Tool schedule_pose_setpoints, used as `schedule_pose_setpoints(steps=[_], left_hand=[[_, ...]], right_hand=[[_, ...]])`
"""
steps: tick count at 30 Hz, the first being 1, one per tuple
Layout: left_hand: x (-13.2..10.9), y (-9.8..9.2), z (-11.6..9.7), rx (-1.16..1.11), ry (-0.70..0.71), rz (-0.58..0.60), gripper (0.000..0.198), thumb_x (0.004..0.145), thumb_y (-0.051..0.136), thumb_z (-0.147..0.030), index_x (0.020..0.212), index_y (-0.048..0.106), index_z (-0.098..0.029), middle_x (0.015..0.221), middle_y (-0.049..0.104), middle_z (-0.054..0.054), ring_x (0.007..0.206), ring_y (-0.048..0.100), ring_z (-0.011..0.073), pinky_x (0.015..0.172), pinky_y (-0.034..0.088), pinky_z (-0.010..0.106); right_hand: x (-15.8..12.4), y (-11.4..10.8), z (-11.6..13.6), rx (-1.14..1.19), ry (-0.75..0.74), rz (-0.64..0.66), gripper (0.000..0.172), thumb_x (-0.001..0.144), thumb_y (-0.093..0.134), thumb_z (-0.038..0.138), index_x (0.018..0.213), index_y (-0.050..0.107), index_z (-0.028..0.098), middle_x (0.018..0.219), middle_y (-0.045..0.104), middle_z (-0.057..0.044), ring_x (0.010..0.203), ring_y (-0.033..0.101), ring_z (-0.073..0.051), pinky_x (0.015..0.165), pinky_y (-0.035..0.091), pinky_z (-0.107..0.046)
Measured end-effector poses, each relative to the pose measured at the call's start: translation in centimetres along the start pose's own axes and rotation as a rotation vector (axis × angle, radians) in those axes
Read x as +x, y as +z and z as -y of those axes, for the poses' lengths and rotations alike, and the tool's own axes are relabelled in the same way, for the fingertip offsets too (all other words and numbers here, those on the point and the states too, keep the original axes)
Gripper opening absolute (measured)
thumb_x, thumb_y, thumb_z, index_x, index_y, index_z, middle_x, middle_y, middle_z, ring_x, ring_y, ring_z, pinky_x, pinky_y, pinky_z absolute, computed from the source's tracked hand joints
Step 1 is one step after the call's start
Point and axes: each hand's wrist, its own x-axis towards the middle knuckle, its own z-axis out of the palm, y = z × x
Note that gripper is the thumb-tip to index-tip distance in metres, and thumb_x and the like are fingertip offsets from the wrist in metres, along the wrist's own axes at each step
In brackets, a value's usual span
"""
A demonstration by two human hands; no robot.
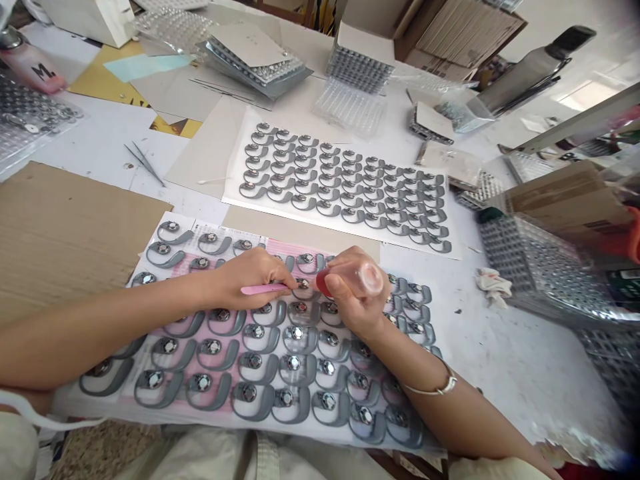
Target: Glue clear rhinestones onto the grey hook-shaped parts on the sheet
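Note:
My left hand [255, 277] is closed in a pinch around a slim pink tool [263, 289], whose tip is hidden by my fingers. My right hand [363, 303] wraps round a small translucent squeeze bottle [369, 279], tipped so its red nozzle end [324, 283] points left. Between both hands lies a grey curved piece with a round metal part [303, 284], close to the nozzle; contact cannot be made out. Rows of similar grey curved pieces [210, 353] cover the pink-and-white sheet [225, 417] under my hands.
Beyond my hands, a second white sheet [235, 187] bears more rows of grey pieces. Metal tweezers [145, 163] and brown cardboard [65, 227] lie left. Clear trays with metal parts [545, 260] stand right, beside a crumpled tissue [494, 287]. A grey bottle [530, 77] stands behind.

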Motion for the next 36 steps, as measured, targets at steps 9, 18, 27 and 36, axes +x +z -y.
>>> schedule_pose_setpoints(steps=[9,18,27,36], left_hand=[[-0.03,-0.10,0.08,-0.011,0.005,-0.003,0.016,0.082,0.061,-0.012,0.092,0.074,-0.015,0.087,0.076,0.006,0.072,0.072,0.0150,0.066,0.054,0.020],[-0.10,-0.07,0.03,0.016,0.017,0.000,0.016,0.084,0.060,-0.013,0.092,0.073,-0.016,0.087,0.076,0.006,0.072,0.071,0.0144,0.067,0.054,0.019],[-0.08,-0.13,-0.12,-0.002,0.018,-0.012,0.014,0.084,0.061,-0.013,0.090,0.073,-0.015,0.089,0.076,0.006,0.076,0.073,0.0149,0.068,0.055,0.020],[-0.11,-0.23,-0.19,0.012,0.012,0.001,0.014,0.085,0.060,-0.014,0.091,0.073,-0.015,0.092,0.076,0.007,0.078,0.073,0.0162,0.072,0.057,0.022]], right_hand=[[0.11,0.22,0.39,-0.046,-0.028,-0.007,0.008,0.084,0.063,0.022,0.077,0.059,0.020,0.067,0.061,-0.002,0.060,0.056,-0.015,0.053,0.048,-0.031],[0.34,0.12,0.78,-0.099,-0.070,0.012,0.007,0.084,0.063,0.022,0.078,0.060,0.019,0.067,0.062,-0.003,0.060,0.056,-0.015,0.052,0.047,-0.030],[0.40,-0.42,0.54,-0.105,-0.077,0.033,0.008,0.083,0.062,0.017,0.076,0.060,0.019,0.064,0.061,-0.002,0.059,0.055,-0.015,0.054,0.047,-0.030],[0.20,-0.36,0.35,-0.054,0.053,-0.021,0.016,0.085,0.063,0.025,0.070,0.059,0.020,0.064,0.060,-0.001,0.057,0.056,-0.014,0.054,0.046,-0.031]])
